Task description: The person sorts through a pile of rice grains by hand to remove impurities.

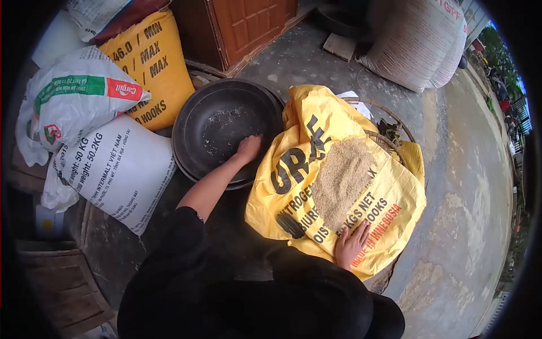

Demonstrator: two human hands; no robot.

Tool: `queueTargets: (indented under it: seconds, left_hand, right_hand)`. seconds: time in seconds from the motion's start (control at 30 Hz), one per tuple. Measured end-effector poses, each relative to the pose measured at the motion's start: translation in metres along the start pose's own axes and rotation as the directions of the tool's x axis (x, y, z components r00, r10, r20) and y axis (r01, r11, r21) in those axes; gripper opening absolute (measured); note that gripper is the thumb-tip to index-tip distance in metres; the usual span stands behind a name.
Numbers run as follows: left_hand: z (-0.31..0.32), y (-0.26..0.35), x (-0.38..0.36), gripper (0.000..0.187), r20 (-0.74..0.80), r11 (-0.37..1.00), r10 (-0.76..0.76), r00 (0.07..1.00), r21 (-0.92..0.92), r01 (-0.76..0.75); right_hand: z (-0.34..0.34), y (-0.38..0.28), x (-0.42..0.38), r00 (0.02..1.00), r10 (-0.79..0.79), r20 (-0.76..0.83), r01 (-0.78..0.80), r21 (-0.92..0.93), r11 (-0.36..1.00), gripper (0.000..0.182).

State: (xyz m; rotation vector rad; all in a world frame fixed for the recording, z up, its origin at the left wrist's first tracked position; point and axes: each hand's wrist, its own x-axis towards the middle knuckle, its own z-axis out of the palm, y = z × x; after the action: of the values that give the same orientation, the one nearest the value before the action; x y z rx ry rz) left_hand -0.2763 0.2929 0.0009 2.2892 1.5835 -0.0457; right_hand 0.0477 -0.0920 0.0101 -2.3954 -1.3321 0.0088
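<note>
My left hand [249,149] reaches into a wide black basin [203,121], close to its right inner wall. Its fingers look curled together, and what they hold, if anything, is hidden. Pale scraps of grain are scattered over the basin's bottom. To the right, a yellow printed sack [293,209] lies spread out with a heap of light brown grain [339,183] on top. My right hand [352,246] rests flat on the sack just below the heap, fingers stretched out.
A white sack [121,169], a white bag with a green band [84,93] and an upright yellow sack [161,68] stand left. A woven basket rim [395,121] shows behind the spread sack. Big filled sacks [415,42] and a wooden cabinet [248,28] stand at the back.
</note>
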Motion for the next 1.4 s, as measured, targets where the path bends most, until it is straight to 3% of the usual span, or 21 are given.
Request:
queueTargets:
  seconds: [0.07, 0.2, 0.27, 0.3, 0.33, 0.37, 0.43, 0.47, 0.57, 0.63, 0.7, 0.8, 0.83, 0.93, 0.97, 1.0, 1.07, 1.13, 1.2, 1.3, 1.4]
  left_hand:
    - [0.006, 0.001, -0.004, 0.034, 0.046, 0.973, -0.163, 0.986, -0.157, 0.168]
    - [0.037, -0.019, 0.019, 0.046, 0.105, 0.932, -0.249, 0.963, -0.244, 0.268]
    - [0.043, -0.021, 0.026, 0.052, 0.164, 0.839, -0.311, 0.936, -0.417, 0.351]
    - [0.049, -0.024, 0.029, 0.057, 0.169, 0.743, -0.349, 0.922, -0.550, 0.382]
    - [0.059, -0.030, 0.032, 0.048, 0.222, 0.500, -0.367, 0.903, -0.772, 0.393]
    - [0.027, -0.033, 0.025, 0.037, 0.477, 0.192, -0.179, 0.861, -0.841, 0.506]
    - [-0.006, -0.028, 0.016, 0.036, 0.539, -0.365, -0.009, 0.842, -0.786, 0.499]
    - [-0.015, -0.031, 0.012, 0.037, 0.548, -0.501, -0.069, 0.834, -0.742, 0.446]
    - [-0.039, -0.032, 0.008, 0.039, 0.508, -0.686, -0.209, 0.835, -0.685, 0.246]
    - [-0.059, -0.023, 0.003, 0.039, 0.388, -0.698, -0.208, 0.898, -0.702, 0.142]
    - [-0.098, 0.020, -0.015, 0.041, 0.274, -0.742, -0.060, 0.960, -0.655, 0.140]
    - [-0.130, 0.096, -0.030, 0.044, 0.172, -0.628, 0.195, 0.966, -0.734, 0.257]
    - [-0.140, 0.137, -0.040, 0.045, 0.248, -0.545, 0.204, 0.947, -0.775, 0.320]
    - [-0.118, 0.232, -0.050, 0.046, 0.432, -0.165, 0.473, 0.768, -0.813, 0.559]
    - [-0.105, 0.266, -0.058, 0.045, 0.524, -0.006, 0.460, 0.717, -0.806, 0.592]
    - [-0.071, 0.280, -0.049, 0.038, 0.529, 0.085, 0.628, 0.571, -0.776, 0.625]
    - [-0.029, 0.335, -0.059, 0.034, 0.698, 0.439, 0.418, 0.581, -0.715, 0.544]
    - [0.020, 0.361, -0.053, 0.038, 0.731, 0.529, 0.522, 0.440, -0.682, 0.506]
    - [0.056, 0.384, -0.041, 0.040, 0.750, 0.556, 0.508, 0.422, -0.661, 0.505]
    - [0.069, 0.415, -0.027, 0.044, 0.758, 0.597, 0.492, 0.428, -0.652, 0.467]
    - [0.072, 0.431, -0.009, 0.046, 0.683, 0.590, 0.494, 0.538, -0.718, 0.370]
  right_hand:
    - [0.000, -0.001, -0.001, 1.000, -0.007, -0.006, 0.007, -0.004, 1.000, 0.072]
    - [-0.002, -0.002, 0.001, 1.000, 0.003, 0.001, -0.003, -0.021, 1.000, 0.072]
    - [-0.004, -0.005, 0.001, 1.000, 0.007, 0.003, -0.007, -0.018, 1.000, 0.072]
    - [-0.004, -0.006, 0.002, 1.000, 0.024, -0.005, -0.025, -0.024, 0.999, 0.072]
    - [-0.004, -0.007, 0.003, 1.000, 0.012, 0.003, -0.012, -0.013, 1.000, 0.072]
    - [-0.005, -0.005, 0.001, 1.000, 0.012, 0.007, -0.012, -0.006, 1.000, 0.072]
    - [0.002, 0.003, -0.001, 0.999, -0.018, -0.027, 0.017, -0.033, 0.999, 0.073]
    - [0.000, 0.001, 0.000, 1.000, -0.012, -0.025, 0.011, -0.032, 0.999, 0.073]
    - [-0.002, 0.000, 0.001, 1.000, -0.003, -0.022, 0.003, -0.030, 1.000, 0.075]
    - [-0.001, 0.000, 0.001, 0.999, 0.010, -0.037, -0.011, -0.017, 1.000, 0.075]
    - [-0.003, -0.002, 0.001, 0.998, 0.015, -0.056, -0.015, 0.003, 1.000, 0.075]
    - [-0.008, -0.004, 0.003, 0.998, 0.032, -0.061, -0.031, 0.026, 0.999, 0.075]
    - [-0.007, -0.003, 0.002, 0.996, 0.060, -0.065, -0.058, 0.025, 0.998, 0.075]
    - [-0.007, -0.003, 0.002, 0.995, 0.056, -0.077, -0.050, 0.073, 0.996, 0.073]
    - [-0.007, -0.003, 0.002, 0.994, 0.079, -0.081, -0.073, 0.073, 0.995, 0.073]
    - [-0.008, -0.003, 0.002, 0.994, 0.074, -0.084, -0.067, 0.093, 0.993, 0.073]
    - [-0.009, -0.002, 0.003, 0.993, 0.072, -0.091, -0.061, 0.120, 0.991, 0.074]
    - [-0.012, -0.002, 0.003, 0.993, 0.081, -0.084, -0.070, 0.118, 0.991, 0.074]
    - [-0.009, 0.000, 0.002, 0.995, 0.069, -0.071, -0.062, 0.095, 0.994, 0.072]
    - [-0.009, 0.002, 0.001, 0.993, 0.072, -0.096, -0.060, 0.122, 0.991, 0.072]
    - [-0.008, 0.004, 0.001, 0.992, 0.074, -0.098, -0.063, 0.114, 0.992, 0.071]
